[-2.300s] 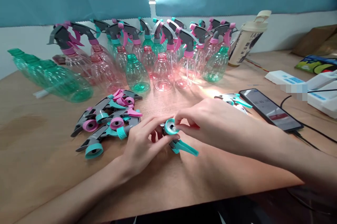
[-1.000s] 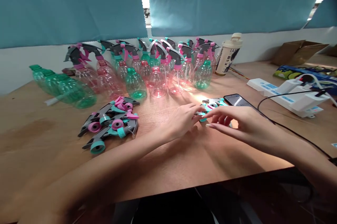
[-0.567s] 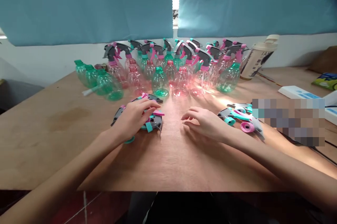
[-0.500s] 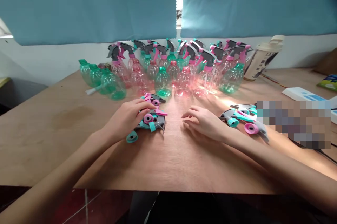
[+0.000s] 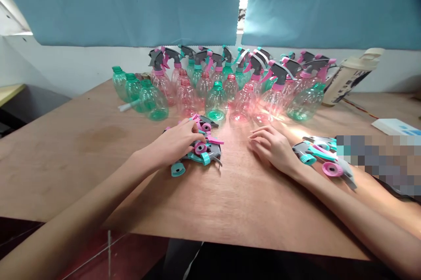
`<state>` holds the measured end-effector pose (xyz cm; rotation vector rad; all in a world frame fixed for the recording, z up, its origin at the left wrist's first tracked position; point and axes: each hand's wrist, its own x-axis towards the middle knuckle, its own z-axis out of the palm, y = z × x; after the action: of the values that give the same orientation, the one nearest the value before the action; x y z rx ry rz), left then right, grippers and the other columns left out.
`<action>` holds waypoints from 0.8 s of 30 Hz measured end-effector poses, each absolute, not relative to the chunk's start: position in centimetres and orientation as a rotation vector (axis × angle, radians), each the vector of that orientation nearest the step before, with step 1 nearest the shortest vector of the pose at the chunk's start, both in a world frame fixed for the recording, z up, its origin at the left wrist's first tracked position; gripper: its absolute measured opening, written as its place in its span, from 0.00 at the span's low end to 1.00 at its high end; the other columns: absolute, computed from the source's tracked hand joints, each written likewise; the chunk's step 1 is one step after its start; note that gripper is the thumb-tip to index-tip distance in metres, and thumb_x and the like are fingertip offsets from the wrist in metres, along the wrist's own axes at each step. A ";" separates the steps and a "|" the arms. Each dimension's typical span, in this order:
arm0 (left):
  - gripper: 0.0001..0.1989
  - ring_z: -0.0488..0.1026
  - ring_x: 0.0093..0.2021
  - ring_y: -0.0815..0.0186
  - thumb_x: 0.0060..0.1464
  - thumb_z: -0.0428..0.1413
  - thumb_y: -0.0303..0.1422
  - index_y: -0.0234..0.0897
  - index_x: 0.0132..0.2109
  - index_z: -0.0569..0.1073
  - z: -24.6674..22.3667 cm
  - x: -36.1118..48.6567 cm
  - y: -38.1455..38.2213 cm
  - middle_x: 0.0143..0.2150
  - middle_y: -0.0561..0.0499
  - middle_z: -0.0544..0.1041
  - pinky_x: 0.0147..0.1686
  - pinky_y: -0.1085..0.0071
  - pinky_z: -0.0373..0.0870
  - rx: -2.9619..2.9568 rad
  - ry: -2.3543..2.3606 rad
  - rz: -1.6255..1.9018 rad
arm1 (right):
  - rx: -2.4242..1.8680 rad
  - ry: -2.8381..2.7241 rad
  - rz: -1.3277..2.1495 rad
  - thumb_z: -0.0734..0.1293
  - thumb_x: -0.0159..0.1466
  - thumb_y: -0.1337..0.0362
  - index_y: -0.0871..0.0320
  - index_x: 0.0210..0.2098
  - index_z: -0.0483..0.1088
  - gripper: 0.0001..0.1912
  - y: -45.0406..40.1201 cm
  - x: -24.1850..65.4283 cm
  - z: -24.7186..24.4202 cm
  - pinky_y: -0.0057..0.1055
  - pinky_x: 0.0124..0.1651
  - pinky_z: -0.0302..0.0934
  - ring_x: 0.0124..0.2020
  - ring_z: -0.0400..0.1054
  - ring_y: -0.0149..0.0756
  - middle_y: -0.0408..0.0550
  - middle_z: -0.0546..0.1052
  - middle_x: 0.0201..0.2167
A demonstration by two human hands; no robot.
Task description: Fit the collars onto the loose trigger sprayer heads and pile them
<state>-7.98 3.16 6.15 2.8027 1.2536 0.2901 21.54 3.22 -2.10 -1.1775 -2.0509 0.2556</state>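
My left hand [image 5: 179, 142] rests over a small pile of grey, pink and teal spray heads [image 5: 204, 148], its fingers bent on the heads; whether one is gripped is hidden. My right hand [image 5: 271, 146] lies on the table with fingers loosely apart and nothing in them. A second group of spray heads [image 5: 317, 153] is just right of it. Beyond both hands stand several open bottles, among them a green bottle [image 5: 216, 102] and a pink bottle [image 5: 241, 104]. Behind them are several bottles with spray heads fitted, such as a pink one [image 5: 276, 89].
A cream tumbler [image 5: 350, 76] leans at the back right. A white and blue box [image 5: 397, 127] lies near the right edge of the wooden table [image 5: 82, 166]. A blurred patch covers something at the right. Three green bottles [image 5: 153, 100] stand at the left.
The view has turned slightly left, so everything sits further right in it. My left hand's fingers have shifted a little over the spray heads. My right hand is still empty.
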 end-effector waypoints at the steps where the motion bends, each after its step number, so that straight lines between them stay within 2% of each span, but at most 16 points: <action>1: 0.11 0.66 0.44 0.58 0.51 0.54 0.26 0.42 0.41 0.77 6.3 -8.0 3.2 0.41 0.47 0.69 0.38 0.68 0.64 2.811 1.245 0.242 | -1.201 -2.016 0.255 0.63 0.62 0.65 0.57 0.38 0.70 0.06 3.4 21.8 -2.1 0.47 0.51 0.64 0.47 0.67 0.44 0.54 0.70 0.42; 4: 0.10 0.65 0.46 0.57 0.55 0.52 0.30 0.39 0.44 0.74 6.4 -8.3 3.4 0.45 0.45 0.68 0.41 0.65 0.65 2.804 1.269 0.165 | -1.286 -1.878 0.268 0.64 0.61 0.61 0.58 0.39 0.70 0.09 4.0 22.8 -2.3 0.46 0.46 0.68 0.44 0.68 0.44 0.55 0.68 0.43; 7: 0.11 0.66 0.46 0.58 0.59 0.50 0.34 0.38 0.46 0.72 6.6 -8.6 3.1 0.44 0.45 0.69 0.44 0.63 0.66 2.743 1.300 0.325 | -1.351 -1.754 0.289 0.64 0.60 0.58 0.58 0.37 0.70 0.10 4.7 23.7 -2.5 0.44 0.40 0.71 0.38 0.69 0.41 0.55 0.67 0.42; 11: 0.12 0.69 0.45 0.58 0.58 0.52 0.38 0.37 0.45 0.71 7.2 -8.1 1.8 0.46 0.45 0.70 0.44 0.63 0.68 2.621 1.304 0.595 | -1.377 -1.657 0.297 0.66 0.59 0.56 0.58 0.35 0.69 0.11 5.2 24.4 -2.3 0.44 0.39 0.70 0.34 0.70 0.39 0.53 0.68 0.40; 16: 0.09 0.73 0.39 0.64 0.51 0.59 0.33 0.37 0.41 0.73 7.7 -5.1 -0.7 0.43 0.49 0.74 0.36 0.71 0.71 2.295 1.254 0.874 | -1.309 -1.642 0.303 0.64 0.60 0.58 0.58 0.34 0.68 0.09 4.3 23.5 -1.0 0.41 0.40 0.70 0.36 0.70 0.39 0.52 0.70 0.38; 19: 0.10 0.74 0.37 0.66 0.50 0.61 0.31 0.36 0.41 0.72 6.8 -2.5 -1.9 0.40 0.50 0.76 0.35 0.72 0.72 2.082 1.174 1.034 | -1.232 -1.694 0.320 0.64 0.61 0.61 0.58 0.35 0.68 0.07 3.4 22.5 0.0 0.41 0.43 0.68 0.37 0.70 0.38 0.50 0.72 0.37; 24: 0.10 0.73 0.36 0.65 0.50 0.60 0.29 0.37 0.41 0.71 3.8 1.3 -2.4 0.39 0.50 0.75 0.31 0.72 0.70 2.028 1.119 0.987 | -1.176 -1.739 0.371 0.64 0.62 0.61 0.59 0.36 0.69 0.07 2.6 22.1 0.8 0.39 0.43 0.67 0.36 0.70 0.36 0.49 0.74 0.35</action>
<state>1.32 -2.43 3.76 2.0277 1.1187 0.9868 22.07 2.60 0.85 -1.1757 -1.7387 0.3713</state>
